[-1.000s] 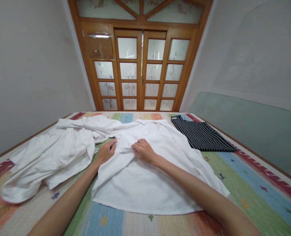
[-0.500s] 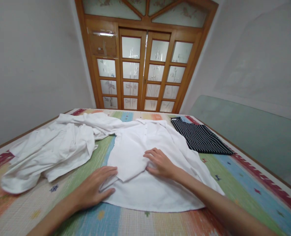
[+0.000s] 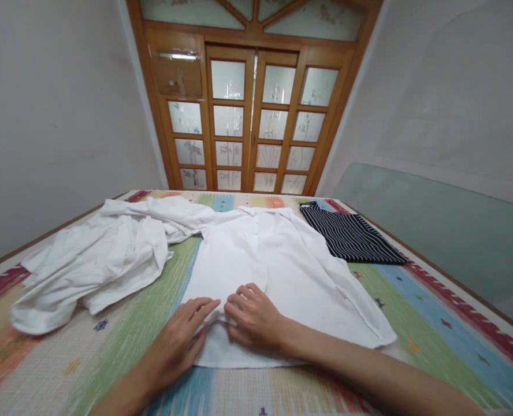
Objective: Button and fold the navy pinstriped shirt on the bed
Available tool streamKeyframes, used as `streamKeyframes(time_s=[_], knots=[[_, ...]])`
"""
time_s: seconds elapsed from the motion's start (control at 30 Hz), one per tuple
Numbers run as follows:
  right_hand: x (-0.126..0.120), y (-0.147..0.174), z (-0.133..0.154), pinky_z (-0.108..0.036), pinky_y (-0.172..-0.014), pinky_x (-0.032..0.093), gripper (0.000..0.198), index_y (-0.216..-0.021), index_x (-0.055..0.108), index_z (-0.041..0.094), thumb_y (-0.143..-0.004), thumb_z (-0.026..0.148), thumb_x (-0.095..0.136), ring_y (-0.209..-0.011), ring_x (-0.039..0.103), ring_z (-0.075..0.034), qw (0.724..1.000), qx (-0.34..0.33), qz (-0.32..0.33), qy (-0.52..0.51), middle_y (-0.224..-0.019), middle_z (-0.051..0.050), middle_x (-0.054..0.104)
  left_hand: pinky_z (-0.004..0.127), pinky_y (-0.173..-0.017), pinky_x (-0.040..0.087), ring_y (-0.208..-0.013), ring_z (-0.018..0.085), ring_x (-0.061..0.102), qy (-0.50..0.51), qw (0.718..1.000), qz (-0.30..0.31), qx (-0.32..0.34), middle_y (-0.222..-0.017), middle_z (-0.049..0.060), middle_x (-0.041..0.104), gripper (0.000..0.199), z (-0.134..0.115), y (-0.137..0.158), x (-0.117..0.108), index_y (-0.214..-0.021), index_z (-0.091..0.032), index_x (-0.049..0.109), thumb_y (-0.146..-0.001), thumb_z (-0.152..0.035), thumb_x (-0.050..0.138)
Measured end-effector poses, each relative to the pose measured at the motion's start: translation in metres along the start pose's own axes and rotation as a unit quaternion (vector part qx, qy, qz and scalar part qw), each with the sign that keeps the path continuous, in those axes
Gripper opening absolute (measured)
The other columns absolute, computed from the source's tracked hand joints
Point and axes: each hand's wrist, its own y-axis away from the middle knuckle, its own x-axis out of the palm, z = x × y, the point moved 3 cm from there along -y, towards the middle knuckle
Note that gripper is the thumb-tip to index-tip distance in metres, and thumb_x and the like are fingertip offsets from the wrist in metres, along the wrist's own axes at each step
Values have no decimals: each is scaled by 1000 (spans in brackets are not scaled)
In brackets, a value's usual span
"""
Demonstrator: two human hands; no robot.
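A white collared shirt [image 3: 300,283] lies spread over a striped, patterned cover, its collar at the far end and its hem toward me. At the lower left of the shirt my left hand [image 3: 181,329] pinches the cloth between fingers and thumb. Close beside it, my right hand [image 3: 254,318] has curled fingers gripping the same fabric, which bunches slightly between the two hands. The fingertips of the right hand are partly hidden. On the shirt's right side a sleeve [image 3: 364,312] runs down toward the hem.
Another white garment [image 3: 104,260] lies crumpled on the left, touching the shirt at the far end. To the right rests a folded black-and-white striped garment [image 3: 352,234]. Beneath everything is the colourful cover [image 3: 122,358]. A pale green panel [image 3: 434,219] borders the right side; wooden doors [image 3: 248,115] stand behind.
My right hand has moved toward me and left, bringing it beside my left hand. My left hand has shifted slightly right. The folded-over white flap no longer shows; that part of the shirt lies flatter.
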Motion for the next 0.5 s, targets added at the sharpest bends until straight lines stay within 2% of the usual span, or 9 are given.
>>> streamKeyframes(time_s=[0.1, 0.2, 0.33, 0.4, 0.5], knots=[[-8, 2, -3, -38, -77, 38, 4, -88, 57, 19, -84, 20, 56, -86, 51, -23, 999, 0, 9, 36, -89, -8, 63, 40, -95, 51, -107, 25, 61, -36, 999, -5, -19, -116, 8, 65, 41, 11, 5, -1, -127, -25, 53, -87, -26, 50], [-20, 11, -11, -37, -75, 38, 12, -86, 56, 19, -81, 9, 53, -87, 50, -24, 998, 12, 6, 59, -92, -8, 62, 36, -86, 54, -95, 23, 65, -41, 999, -2, -26, -99, 7, 69, 27, 19, 12, -3, -109, -25, 63, -88, -25, 47], [-36, 30, -22, -37, -76, 39, 16, -85, 56, 17, -80, 3, 51, -93, 49, -25, 995, 54, -14, 82, -100, -11, 61, 27, -76, 55, -84, 19, 66, -31, 998, -21, -41, -89, 5, 67, 21, 17, 21, -12, -94, -24, 64, -87, -22, 44], [-44, 40, -24, -36, -75, 39, 16, -82, 56, 17, -82, 2, 49, -91, 49, -24, 994, 60, -41, 81, -96, -11, 61, 23, -73, 54, -81, 17, 67, -29, 998, -33, -39, -88, 4, 67, 19, 14, 25, -16, -90, -23, 63, -87, -22, 44], [-56, 54, -20, -33, -71, 38, 20, -76, 55, 17, -86, 3, 45, -81, 49, -20, 995, 36, -76, 48, -84, -7, 60, 20, -72, 54, -81, 15, 67, -41, 998, -48, 0, -90, 3, 67, 18, 11, 31, -21, -92, -23, 62, -88, -22, 44]])
